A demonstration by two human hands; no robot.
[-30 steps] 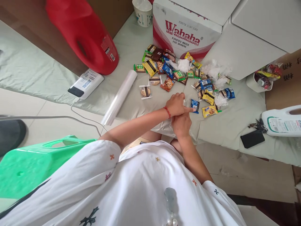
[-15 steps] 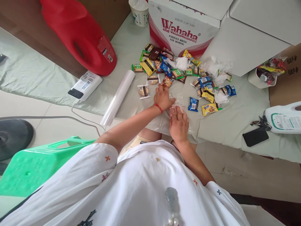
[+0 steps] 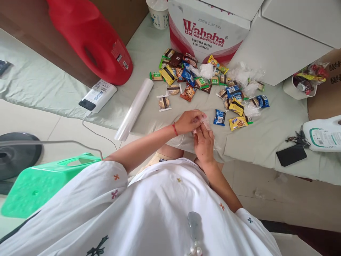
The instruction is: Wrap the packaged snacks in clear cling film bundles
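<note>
My left hand (image 3: 189, 121), with a red string at its wrist, pinches the upper edge of a clear plastic bag (image 3: 206, 123). Close against it, my right hand (image 3: 204, 144) has its fingers curled over the same bag. Something pinkish shows through the plastic, mostly hidden by the fingers. Beyond the hands lie small wrapped biscuits: a brown cookie packet (image 3: 188, 92), a clear-wrapped biscuit (image 3: 164, 103) and a blue packet (image 3: 220, 117). A yellow cookie packet (image 3: 238, 123) is farther right.
Several more packets and crumpled plastic bags (image 3: 246, 74) are heaped before a Wahaha carton (image 3: 207, 35). Left are a plastic film roll (image 3: 134, 109), a white device (image 3: 98, 96) and a red jug (image 3: 106, 53). A black phone (image 3: 291, 154), keys and a white bottle (image 3: 326, 134) lie right.
My left hand has drawn back from beside the brown cookie packet to the plastic bag at my right hand, and its fingers have closed on the bag's edge. My right hand has barely moved.
</note>
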